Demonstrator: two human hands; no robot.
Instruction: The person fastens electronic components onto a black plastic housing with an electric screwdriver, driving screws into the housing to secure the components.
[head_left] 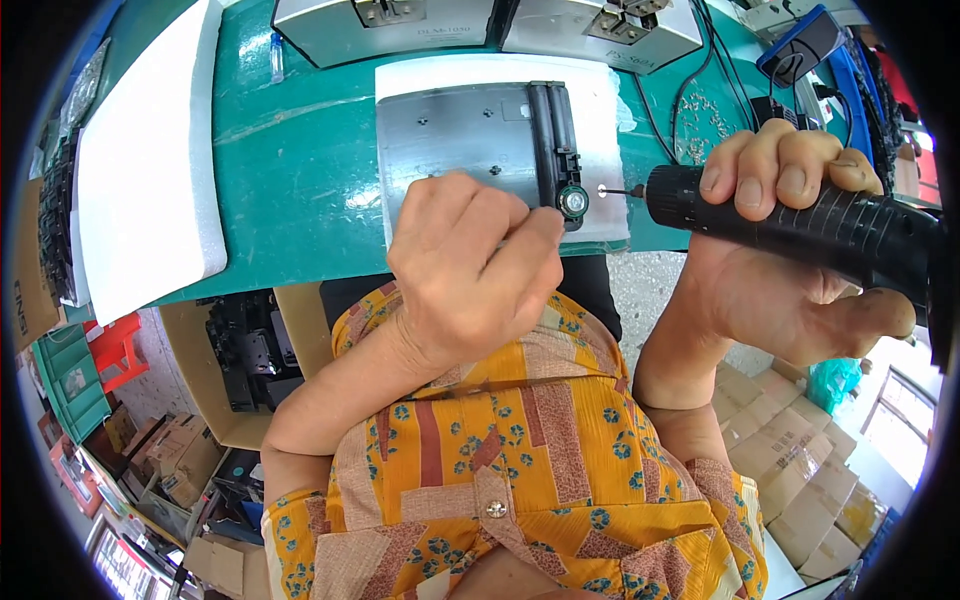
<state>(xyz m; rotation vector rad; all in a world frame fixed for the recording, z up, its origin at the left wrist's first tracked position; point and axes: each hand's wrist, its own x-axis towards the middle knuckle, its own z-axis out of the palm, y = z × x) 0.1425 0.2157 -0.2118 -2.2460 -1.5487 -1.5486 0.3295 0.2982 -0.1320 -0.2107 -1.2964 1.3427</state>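
The right hand is wrapped tight around a black screwdriver, fingers over the top of the barrel and thumb beneath. The tool lies nearly level, its long axis running across the view from right to left, slightly higher at the tip; its thin bit points left at a small bright spot on the right edge of the plate. The tip is just beside that spot; whether it touches cannot be told.

The left hand is bunched with fingertips together, pressing on a round green-rimmed knob at the lower end of a black bar. The bar stands across the grey metal plate with its long axis running away from the person. The plate rests on a white foam sheet on the green tabletop, at its near edge.

A larger white foam slab lies well to the left. Two grey machines stand at the far edge. Cardboard boxes sit on the floor at lower right.
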